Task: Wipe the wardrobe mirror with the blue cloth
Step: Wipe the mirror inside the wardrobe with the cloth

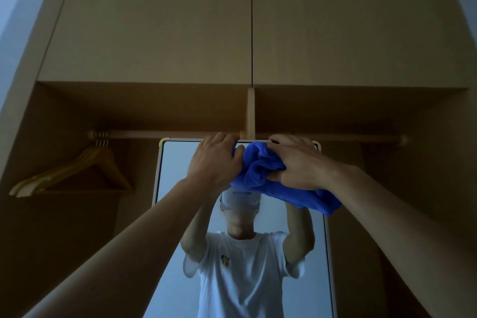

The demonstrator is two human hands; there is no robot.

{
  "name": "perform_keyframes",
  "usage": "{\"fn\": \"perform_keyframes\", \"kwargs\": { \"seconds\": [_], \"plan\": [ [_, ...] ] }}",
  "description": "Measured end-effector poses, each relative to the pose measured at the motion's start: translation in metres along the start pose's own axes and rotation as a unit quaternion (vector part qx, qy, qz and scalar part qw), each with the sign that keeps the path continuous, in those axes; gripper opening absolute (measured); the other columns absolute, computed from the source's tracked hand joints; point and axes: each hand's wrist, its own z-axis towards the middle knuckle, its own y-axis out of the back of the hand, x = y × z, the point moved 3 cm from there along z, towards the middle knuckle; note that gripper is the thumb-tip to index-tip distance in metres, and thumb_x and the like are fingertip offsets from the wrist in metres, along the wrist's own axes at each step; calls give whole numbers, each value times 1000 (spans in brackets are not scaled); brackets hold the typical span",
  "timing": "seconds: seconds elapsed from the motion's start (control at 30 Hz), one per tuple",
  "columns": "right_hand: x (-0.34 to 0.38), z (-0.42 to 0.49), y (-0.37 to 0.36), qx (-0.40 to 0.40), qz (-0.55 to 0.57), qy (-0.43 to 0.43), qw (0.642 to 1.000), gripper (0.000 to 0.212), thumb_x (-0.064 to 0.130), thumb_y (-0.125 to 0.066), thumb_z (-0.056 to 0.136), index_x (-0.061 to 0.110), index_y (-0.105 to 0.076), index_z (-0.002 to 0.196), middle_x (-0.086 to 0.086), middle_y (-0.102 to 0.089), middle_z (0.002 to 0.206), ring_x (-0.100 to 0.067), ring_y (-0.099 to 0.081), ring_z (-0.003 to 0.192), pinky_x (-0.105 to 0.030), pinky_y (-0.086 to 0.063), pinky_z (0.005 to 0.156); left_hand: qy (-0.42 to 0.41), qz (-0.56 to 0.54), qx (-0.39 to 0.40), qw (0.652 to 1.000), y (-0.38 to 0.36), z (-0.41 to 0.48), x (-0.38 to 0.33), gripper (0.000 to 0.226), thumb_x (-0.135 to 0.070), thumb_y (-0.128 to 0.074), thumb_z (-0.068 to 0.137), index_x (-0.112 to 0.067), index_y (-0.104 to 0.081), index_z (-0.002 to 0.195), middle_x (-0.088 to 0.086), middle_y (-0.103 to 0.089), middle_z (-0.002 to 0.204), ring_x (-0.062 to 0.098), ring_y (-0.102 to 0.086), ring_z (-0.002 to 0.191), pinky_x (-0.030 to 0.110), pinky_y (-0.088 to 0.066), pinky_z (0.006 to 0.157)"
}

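Both arms raised, hands close; left hand (214,161) fingers hooked over mirror (178,175) top; right hand (296,162) fingers clutching blue cloth (258,162).

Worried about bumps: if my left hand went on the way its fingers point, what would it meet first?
Probably the wooden rail just above the mirror's top edge, where the left hand sits; depth unclear.

We are looking into home bedroom storage: open wooden wardrobe (361,111) facing us, wooden hangers (77,175) hanging on rail (160,134), closed cupboard doors (154,20) sitting above, framed mirror (178,162) standing below rail.
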Motion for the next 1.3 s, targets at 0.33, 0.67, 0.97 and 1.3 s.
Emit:
{"fn": "perform_keyframes", "kwargs": {
  "seconds": [0.33, 0.67, 0.97, 1.3],
  "plan": [
    [20, -21, 31, 24, -5, -19, 1000, 53, 50, -59, 91, 34, -42, 139, 0, -33, 151, -26, -28, 140, -43, -16, 115, -17, 4, 20, 1000, 31, -13, -12, 48, -42, -34, 103, -19, -53, 141, 5, -58, 138, 26, -47, 131, 37, -34, 107],
    [26, -40, 34, -29, 30, -54, 998, 38, 40, -60, 91, 27, -48, 125, 4, -40, 147, -20, -43, 130, -41, -41, 100, -44, 53, 56, 996, 23, -7, -4, 51, -53, -32, 104, -30, -43, 148, -1, -47, 152, 25, -39, 141, 43, -30, 115],
    [-17, -36, 87, -163, -17, -171, 972, 28, 40, -61, 90, 28, -44, 109, 11, -56, 78, -12, -58, 65, -32, -45, 57, -9, 66, 3, 998, 25, 0, 17, 61, -64, -14, 93, -40, -51, 135, -4, -61, 132, 24, -53, 124, 49, -32, 107],
    [-41, -19, 88, -134, -37, -273, 952, 15, 32, -58, 85, 22, -53, 96, 2, -59, 71, -18, -58, 59, -28, -38, 50, -31, 82, -4, 996, 36, 0, 27, 66, -40, -28, 80, -25, -59, 136, 1, -61, 122, 22, -56, 115, 38, -31, 103]
  ]
}}
